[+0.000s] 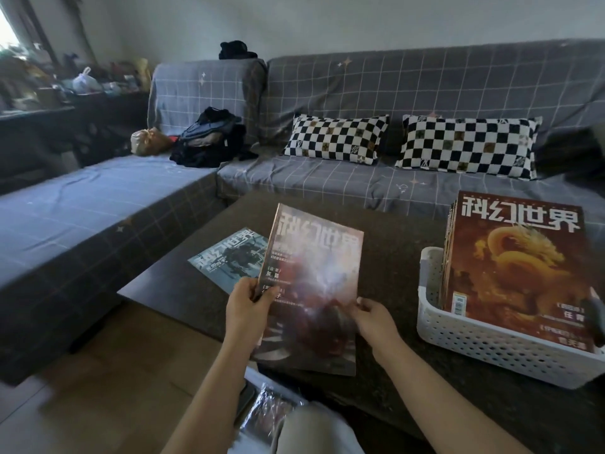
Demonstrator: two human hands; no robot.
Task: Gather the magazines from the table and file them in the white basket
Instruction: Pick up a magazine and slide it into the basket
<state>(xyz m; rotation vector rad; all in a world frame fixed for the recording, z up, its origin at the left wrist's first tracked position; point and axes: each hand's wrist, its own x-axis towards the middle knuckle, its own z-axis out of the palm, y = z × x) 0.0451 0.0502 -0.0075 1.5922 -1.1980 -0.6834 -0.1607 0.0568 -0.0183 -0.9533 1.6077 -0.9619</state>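
Dark table before a grey sofa: one magazine is held.
Magazine point(311, 290) is pinched at both side edges by left hand point(247, 306) and right hand point(373, 317); white basket point(491, 339) lies rightward, nearer the right hand.

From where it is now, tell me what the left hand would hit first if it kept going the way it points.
The left hand points up and away across the table. It already holds the reddish magazine; beyond that, the blue-grey magazine lying flat is probably first, though depth is hard to judge.
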